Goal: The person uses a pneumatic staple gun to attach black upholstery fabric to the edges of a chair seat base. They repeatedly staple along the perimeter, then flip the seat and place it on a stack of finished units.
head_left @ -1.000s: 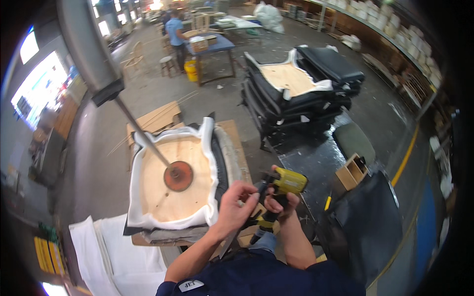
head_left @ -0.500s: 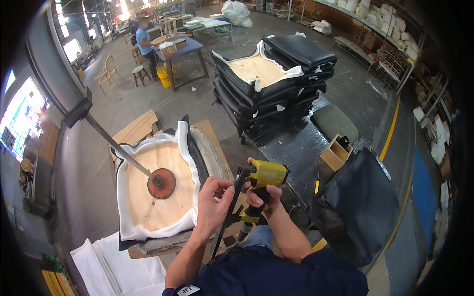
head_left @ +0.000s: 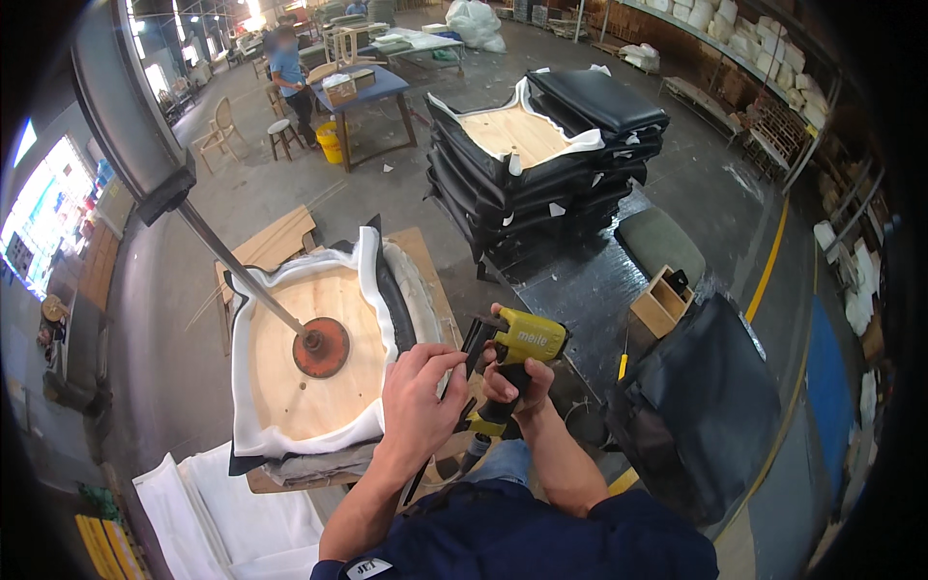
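Note:
A yellow and black air staple gun is held in front of my body, its handle gripped in my right hand. My left hand is closed at the gun's long black magazine, fingers bent around it; whether it also holds staples is hidden. To the left lies a wooden seat panel edged with white padding and black cover material. A red round foot on a metal rod presses on the panel.
Black upholstered seats are stacked ahead on the right, by a small wooden box and a yellow-handled tool. Black sheet material lies on the right. A person stands at a blue-topped table far off.
My left hand has moved up along the magazine, its fingers now reaching further over it. The right hand still holds the staple gun. The view has shifted slightly.

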Motion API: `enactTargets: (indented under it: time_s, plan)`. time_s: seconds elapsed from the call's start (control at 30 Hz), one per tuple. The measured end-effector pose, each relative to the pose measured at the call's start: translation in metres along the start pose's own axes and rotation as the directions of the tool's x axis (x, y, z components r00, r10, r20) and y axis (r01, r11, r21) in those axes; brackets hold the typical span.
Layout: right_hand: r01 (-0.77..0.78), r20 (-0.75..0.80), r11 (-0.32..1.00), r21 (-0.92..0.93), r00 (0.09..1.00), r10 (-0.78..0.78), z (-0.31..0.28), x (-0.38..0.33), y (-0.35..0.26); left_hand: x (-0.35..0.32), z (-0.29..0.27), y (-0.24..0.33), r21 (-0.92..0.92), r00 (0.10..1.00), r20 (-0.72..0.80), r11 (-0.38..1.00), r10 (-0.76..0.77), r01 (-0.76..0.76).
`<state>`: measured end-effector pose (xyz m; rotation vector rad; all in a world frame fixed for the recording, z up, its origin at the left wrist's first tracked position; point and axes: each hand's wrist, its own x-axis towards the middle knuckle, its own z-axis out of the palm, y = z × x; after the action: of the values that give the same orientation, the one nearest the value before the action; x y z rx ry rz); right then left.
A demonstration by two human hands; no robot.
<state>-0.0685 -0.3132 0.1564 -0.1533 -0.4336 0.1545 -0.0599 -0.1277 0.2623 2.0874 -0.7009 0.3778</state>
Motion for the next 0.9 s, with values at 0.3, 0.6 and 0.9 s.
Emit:
enactTargets:
  time_s: [0.3, 0.6, 0.9]
  plan:
    - [0.029, 0.041, 0.999, 0.019, 0.999, -0.03, 0.005, 0.0, 0.0, -0.004, -0.017, -0.009, -0.335, 0.995, 0.025, 0.937, -0.098, 0.101]
    - [0.189, 0.048, 0.966, 0.176, 0.979, -0.2, 0.004, -0.003, -0.041, -0.112, -0.02, -0.081, -0.716, 0.919, 0.122, 0.608, -0.375, 0.343]
    - [0.044, 0.14, 0.979, 0.199, 0.988, -0.073, 0.008, 0.002, -0.037, -0.109, -0.008, -0.074, -0.864, 0.912, 0.197, 0.375, -0.36, 0.335]
